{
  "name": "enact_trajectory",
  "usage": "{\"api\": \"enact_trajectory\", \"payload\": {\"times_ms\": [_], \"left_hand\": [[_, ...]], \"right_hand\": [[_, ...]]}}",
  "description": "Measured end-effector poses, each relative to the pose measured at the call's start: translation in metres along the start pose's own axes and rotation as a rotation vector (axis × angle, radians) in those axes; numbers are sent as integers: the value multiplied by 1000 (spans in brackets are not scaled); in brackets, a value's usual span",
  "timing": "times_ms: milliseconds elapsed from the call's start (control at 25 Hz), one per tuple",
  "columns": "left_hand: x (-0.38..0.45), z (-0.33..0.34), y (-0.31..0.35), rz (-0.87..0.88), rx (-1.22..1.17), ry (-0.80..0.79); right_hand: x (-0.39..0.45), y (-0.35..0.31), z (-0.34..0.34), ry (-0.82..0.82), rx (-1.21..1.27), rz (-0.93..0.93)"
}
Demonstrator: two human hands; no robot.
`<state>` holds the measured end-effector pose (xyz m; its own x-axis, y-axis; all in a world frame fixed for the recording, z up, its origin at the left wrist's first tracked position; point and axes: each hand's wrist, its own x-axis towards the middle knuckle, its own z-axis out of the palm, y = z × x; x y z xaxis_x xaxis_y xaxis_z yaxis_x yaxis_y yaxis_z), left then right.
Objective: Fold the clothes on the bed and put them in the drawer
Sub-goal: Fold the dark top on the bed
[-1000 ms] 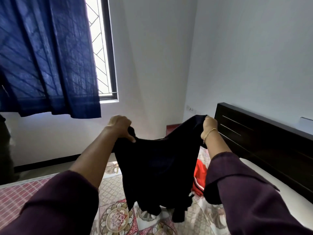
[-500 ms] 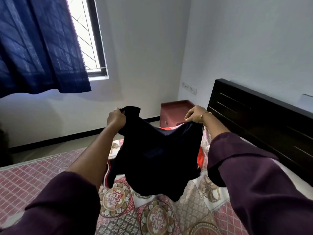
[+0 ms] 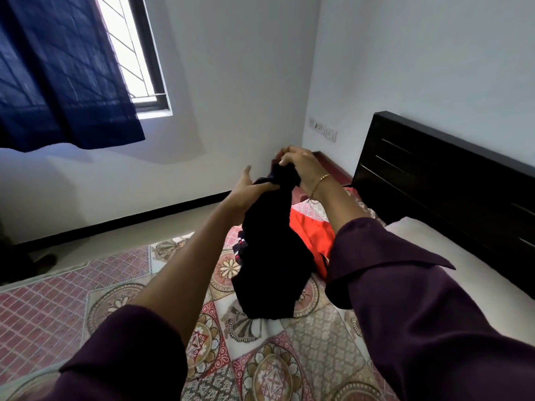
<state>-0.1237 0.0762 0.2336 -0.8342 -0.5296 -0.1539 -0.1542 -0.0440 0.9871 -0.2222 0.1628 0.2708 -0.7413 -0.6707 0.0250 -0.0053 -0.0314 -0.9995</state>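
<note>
From your head camera, both your hands are up over the bed [image 3: 121, 287]. Your right hand [image 3: 301, 166] pinches the top of the dark garment [image 3: 272, 256], which hangs down and touches the patterned cover. Your left hand [image 3: 249, 192] presses its side, thumb up; the cloth hides your fingers, so maybe they curl around it. An orange garment [image 3: 312, 235] lies just behind. A dark headboard [image 3: 440, 180] stands right, a blue curtain [image 3: 58, 82] left.

Black garment [image 3: 272, 256]; orange cloth [image 3: 311, 235]; pink-patterned bedspread [image 3: 115, 290]; blue curtain [image 3: 58, 76].
</note>
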Motion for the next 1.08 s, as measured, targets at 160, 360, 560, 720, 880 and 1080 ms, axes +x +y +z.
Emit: {"api": "enact_trajectory", "payload": {"times_ms": [160, 360, 560, 720, 880, 1080], "left_hand": [[1, 33, 10, 2, 158, 20], [-18, 68, 23, -168, -550, 35], [-67, 93, 38, -130, -746, -175], [-73, 86, 37, 99, -268, 106], [-67, 72, 26, 253, 290, 524], [-33, 91, 0, 157, 808, 127]], "right_hand": [[-18, 1, -2, 15, -192, -110], [-68, 15, -39, 226, -486, -208], [-114, 20, -69, 90, -516, -143], [-133, 6, -94, 378, -913, -108], [-153, 12, -133, 755, -845, 147], [-150, 35, -173, 640, -158, 304]]}}
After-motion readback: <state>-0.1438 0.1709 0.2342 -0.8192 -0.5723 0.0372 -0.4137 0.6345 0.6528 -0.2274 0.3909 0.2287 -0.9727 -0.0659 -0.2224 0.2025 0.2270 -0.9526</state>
